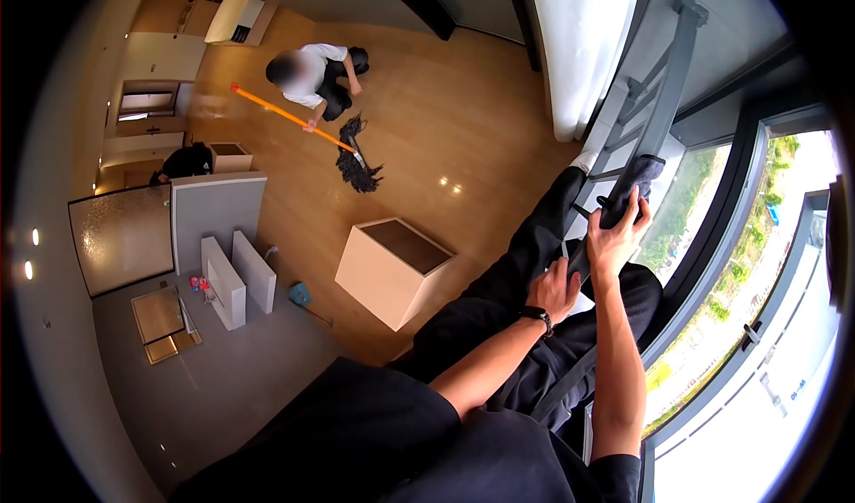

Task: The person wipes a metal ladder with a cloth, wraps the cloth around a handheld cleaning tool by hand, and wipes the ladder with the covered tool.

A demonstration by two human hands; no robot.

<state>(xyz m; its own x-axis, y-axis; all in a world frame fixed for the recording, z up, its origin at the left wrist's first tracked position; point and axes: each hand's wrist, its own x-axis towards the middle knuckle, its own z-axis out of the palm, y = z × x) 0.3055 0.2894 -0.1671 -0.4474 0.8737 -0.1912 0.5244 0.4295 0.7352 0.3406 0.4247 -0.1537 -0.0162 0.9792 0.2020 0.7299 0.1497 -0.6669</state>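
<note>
Bundle [643, 173] (dark) held in right fingers [633, 206], beside ladder [674, 76].

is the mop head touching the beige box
No, the black mop head lies on the wooden floor, apart from the beige box.

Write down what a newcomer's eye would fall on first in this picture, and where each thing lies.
Probably the mop with the bright orange handle and shaggy dark strands, held by a crouching person in a white top at upper left of centre. Next, the pale, dark-topped box on the wooden floor. At right, glaring daylight fills the dark-framed window, beside a grey ladder-like frame.
</note>
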